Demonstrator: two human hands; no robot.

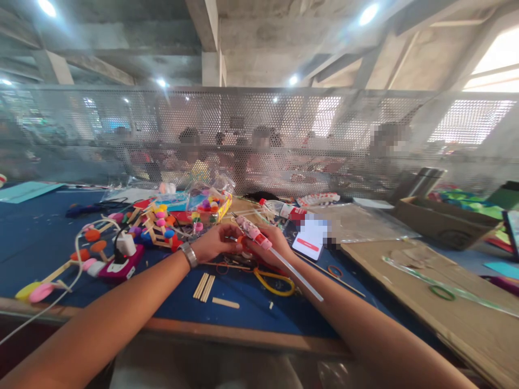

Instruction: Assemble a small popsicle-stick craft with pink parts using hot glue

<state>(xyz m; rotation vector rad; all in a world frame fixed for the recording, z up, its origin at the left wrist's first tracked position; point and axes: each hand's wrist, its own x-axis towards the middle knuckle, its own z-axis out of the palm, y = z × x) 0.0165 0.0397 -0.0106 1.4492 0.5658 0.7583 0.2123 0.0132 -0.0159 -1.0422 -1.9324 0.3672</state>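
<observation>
My right hand [276,242] is closed around a pink patterned hot glue gun [252,229], its tip aimed away to the upper left. A long clear glue stick [298,275] sticks out of its back end, over my right forearm. Just left of it, my left hand [219,241] pinches a small orange bottle cap [241,241] close to the gun; the fingers partly cover it. Below the hands, several popsicle sticks [204,287] lie side by side, with one single popsicle stick [226,303] nearer the table edge.
Left of my hands lie stick-and-cap pieces [156,224] and a magenta power strip [121,266] with a white cable. A yellow band [274,283], a phone [308,240] and a plastic bottle [281,208] are near my right hand. Cardboard [405,292] covers the right side; a perforated screen [243,116] stands behind.
</observation>
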